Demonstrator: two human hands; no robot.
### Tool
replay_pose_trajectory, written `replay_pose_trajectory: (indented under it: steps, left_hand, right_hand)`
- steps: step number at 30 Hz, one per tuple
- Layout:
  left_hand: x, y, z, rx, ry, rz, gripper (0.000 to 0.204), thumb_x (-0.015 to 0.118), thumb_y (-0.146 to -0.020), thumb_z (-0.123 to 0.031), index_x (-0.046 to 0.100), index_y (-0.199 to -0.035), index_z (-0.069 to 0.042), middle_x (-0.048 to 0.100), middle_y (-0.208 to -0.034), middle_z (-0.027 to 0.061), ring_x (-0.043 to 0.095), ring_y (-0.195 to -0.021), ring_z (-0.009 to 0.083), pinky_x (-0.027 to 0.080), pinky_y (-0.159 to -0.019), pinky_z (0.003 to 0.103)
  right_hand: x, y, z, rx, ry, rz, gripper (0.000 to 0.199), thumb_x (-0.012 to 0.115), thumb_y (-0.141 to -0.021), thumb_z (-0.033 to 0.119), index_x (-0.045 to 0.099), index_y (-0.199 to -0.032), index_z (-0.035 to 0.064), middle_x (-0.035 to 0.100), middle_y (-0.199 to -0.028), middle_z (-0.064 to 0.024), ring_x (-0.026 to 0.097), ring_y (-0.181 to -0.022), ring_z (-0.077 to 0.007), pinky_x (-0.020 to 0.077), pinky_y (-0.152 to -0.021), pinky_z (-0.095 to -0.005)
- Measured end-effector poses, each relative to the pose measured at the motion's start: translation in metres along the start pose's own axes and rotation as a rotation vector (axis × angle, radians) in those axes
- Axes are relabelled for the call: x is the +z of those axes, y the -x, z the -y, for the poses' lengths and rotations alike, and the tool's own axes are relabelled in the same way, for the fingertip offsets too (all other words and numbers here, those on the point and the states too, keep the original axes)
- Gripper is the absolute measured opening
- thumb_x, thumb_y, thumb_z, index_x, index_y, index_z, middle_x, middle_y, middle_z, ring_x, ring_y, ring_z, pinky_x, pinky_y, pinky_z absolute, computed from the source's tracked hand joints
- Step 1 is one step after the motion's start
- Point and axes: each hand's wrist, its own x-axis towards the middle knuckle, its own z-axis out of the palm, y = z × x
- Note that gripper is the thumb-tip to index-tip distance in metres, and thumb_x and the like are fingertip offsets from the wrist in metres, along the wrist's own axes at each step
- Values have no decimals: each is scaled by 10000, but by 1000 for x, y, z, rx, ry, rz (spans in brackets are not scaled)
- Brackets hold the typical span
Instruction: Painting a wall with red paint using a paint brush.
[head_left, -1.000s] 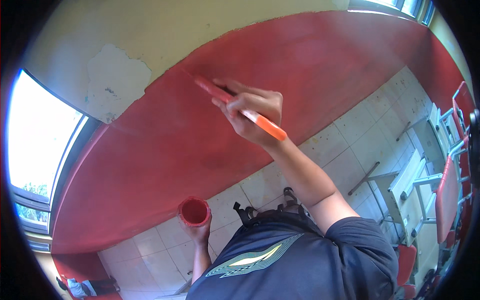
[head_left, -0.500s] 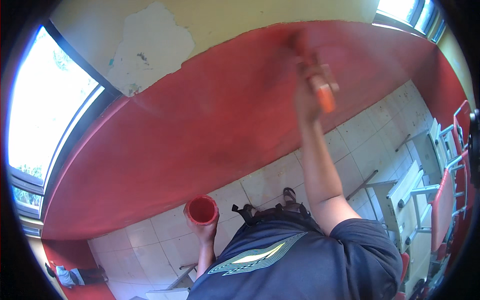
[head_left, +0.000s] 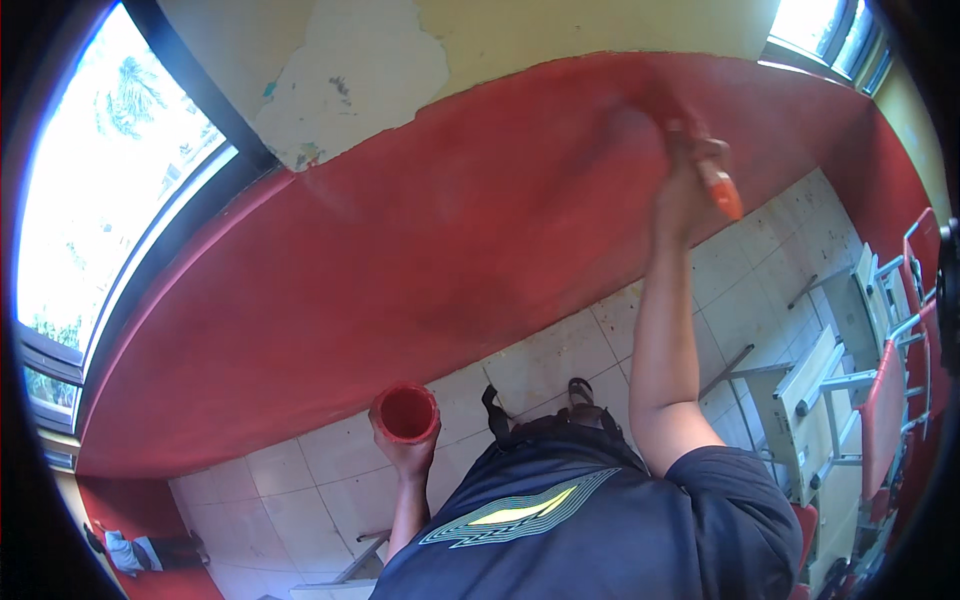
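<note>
Gripping orange-handled brush [head_left: 722,188] in right hand [head_left: 685,195] against red wall [head_left: 450,250] | left hand [head_left: 405,455] fingers wrapped around red paint cup [head_left: 405,412]

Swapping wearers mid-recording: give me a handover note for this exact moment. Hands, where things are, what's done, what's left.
Right hand: raised, gripping an orange-handled brush against the red wall band; bristles are blurred.
Left hand: low by the waist, holding a small red paint cup upright, open top.
Done: the lower wall band reads red across the view.
Left: the upper wall is yellow, with a bare patch of peeled paint near the window. The red looks uneven in places.
Desks and red chairs stand on the right.
</note>
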Motion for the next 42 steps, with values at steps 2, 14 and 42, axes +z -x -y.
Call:
replay_pose_trajectory:
  steps: [2,14,42]
  left_hand:
    - [-5,4,10,-24,19,-6,749,895,-612,-123,504,-1247,-50,583,-1187,109,603,-1088,244,512,-909,367]
    - [-14,-2,15,-36,38,21,759,892,-626,-120,489,-1266,-63,571,-1207,103,585,-1104,242,492,-933,370]
    - [-52,15,44,-86,58,-62,778,907,-607,-146,495,-1261,-64,561,-1218,102,580,-1122,250,490,-949,371]
  right_hand:
    - [-6,-16,1,49,4,-111,237,690,-879,24,472,-787,45,640,-972,-87,602,-922,-127,515,-770,-292]
    - [84,146,145,-302,-397,612,200,703,-724,-48,574,-677,97,662,-772,-121,705,-714,-229,537,-601,-290]
    - [59,60,132,-557,-101,866,158,641,-584,-65,551,-630,55,738,-928,-154,711,-1004,-305,587,-841,-369]
